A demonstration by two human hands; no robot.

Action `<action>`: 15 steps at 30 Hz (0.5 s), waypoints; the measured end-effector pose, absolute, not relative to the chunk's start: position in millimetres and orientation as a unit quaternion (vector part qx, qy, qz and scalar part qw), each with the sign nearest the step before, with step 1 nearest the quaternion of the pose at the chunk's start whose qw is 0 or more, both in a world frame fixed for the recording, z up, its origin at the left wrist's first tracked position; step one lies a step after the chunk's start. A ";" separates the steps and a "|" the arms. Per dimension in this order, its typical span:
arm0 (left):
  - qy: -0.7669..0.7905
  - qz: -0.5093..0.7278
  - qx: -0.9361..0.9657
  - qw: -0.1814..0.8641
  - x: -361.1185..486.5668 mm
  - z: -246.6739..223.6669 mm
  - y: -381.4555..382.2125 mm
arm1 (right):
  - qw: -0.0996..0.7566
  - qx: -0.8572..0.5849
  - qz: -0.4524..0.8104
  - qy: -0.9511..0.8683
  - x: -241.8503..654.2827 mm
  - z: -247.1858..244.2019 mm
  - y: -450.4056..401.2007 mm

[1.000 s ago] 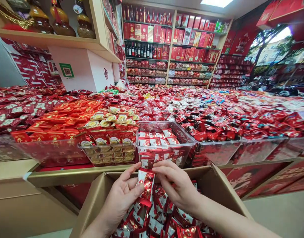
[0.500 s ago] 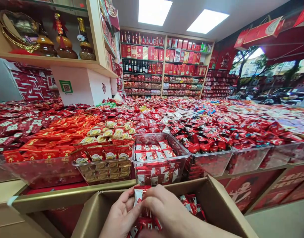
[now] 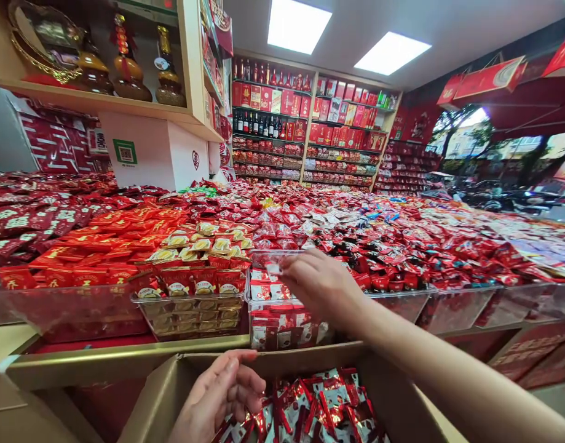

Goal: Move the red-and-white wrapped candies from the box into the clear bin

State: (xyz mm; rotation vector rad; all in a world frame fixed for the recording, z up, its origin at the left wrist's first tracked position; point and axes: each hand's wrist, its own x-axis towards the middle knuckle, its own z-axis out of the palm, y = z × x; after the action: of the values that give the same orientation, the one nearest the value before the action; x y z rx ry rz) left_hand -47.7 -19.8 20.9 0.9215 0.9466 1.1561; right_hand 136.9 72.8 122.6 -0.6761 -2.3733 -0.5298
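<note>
Centrally, the right hand (image 3: 321,284) reaches over the clear bin (image 3: 260,304), grip narrow, contents unclear; below, the left hand (image 3: 221,394) curls loosely open at the cardboard box (image 3: 154,394).

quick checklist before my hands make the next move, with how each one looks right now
1. Right hand over the clear tub: ok
2. Right fingertips free of any packet: cannot tell, the grip is too unclear
3. Left hand free: ok, fingers loosely curled, no packet seen in them
4. Red and white packets available in the cardboard box: ok, many lie loose inside
5. Packets in the box neatly lined up: not ok, they lie at all angles
6. Room at the right side of the tub: cannot tell, the right hand and forearm hide it
</note>
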 end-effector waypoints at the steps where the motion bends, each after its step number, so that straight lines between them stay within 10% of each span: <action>1: 0.418 0.499 0.415 0.636 -47.4 17.5 -18.0 | 0.267 -0.293 -0.217 -0.892 136.1 126.2 90.4; 7: 0.437 0.443 0.493 0.608 -44.5 1.9 -12.8 | 0.019 -0.349 -0.247 -0.904 127.3 114.7 165.4; 15: 0.457 0.358 0.578 0.574 -43.6 1.9 -12.2 | -0.037 -0.370 -0.227 -0.900 130.3 92.4 183.6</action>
State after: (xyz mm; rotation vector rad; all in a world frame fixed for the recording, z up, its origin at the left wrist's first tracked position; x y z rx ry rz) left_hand -43.6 -12.2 1.9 1.3539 1.0715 0.8397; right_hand 130.3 183.6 92.4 -1.1904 -2.8973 -0.7299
